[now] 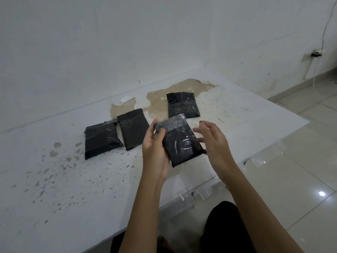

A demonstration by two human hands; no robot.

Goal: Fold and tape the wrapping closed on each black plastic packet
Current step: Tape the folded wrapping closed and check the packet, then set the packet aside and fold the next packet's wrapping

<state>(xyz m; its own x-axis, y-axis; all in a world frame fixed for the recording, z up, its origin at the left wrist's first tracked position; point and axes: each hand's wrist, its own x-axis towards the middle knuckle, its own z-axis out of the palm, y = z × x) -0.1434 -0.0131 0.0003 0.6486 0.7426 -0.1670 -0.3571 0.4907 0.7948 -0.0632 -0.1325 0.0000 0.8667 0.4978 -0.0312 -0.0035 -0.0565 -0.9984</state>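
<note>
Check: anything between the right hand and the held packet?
Nothing visible. The right hand is open beside the packet, fingertips near its right edge; the left hand grips its left side above the table.

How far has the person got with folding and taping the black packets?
Done, it seems: three folded packets lie on the table, two at left and one behind. In hand: the left hand grips a fourth packet, clear tape across its top; the right hand hovers open. Left: cannot tell.
</note>
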